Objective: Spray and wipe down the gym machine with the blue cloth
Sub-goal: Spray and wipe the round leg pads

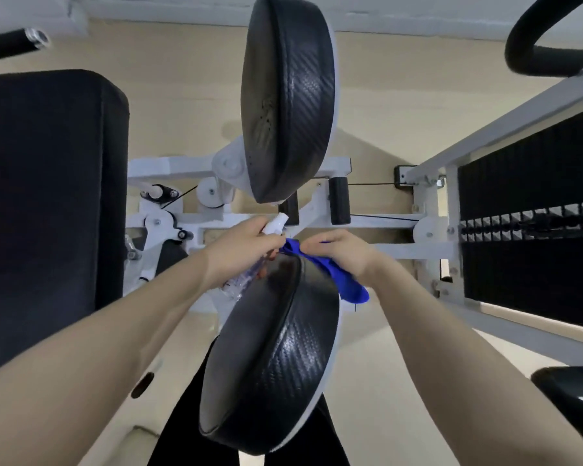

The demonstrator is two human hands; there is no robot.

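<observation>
Taking the near pad (270, 358) as landmark: it's a round, thick black cushion w/ a carbon-weave vinyl skin, piped seam and white backing plate, tilting on edge right in front of the person. At its far rim both hands are working. The left hand (239, 250) is gripping a clear spray bottle (249, 267) w/ a white nozzle, body lying against the pad's upper-left edge; the right hand (340, 250) is bunching the blue cloth (347, 284), fingers closed on it, soft microfibre-looking fabric draping over the pad's upper-right rim. To do this step well, I'd say: be misting the cloth or pad face lightly (vinyl is looking smooth, so runoff is likely), then be wiping along the seam where grime collects. Beyond the pad, the white tubular frame (367, 223) w/ pulleys and cable; farther still a second matching pad (290, 95); left of it a flat black backrest (48, 196).
</observation>
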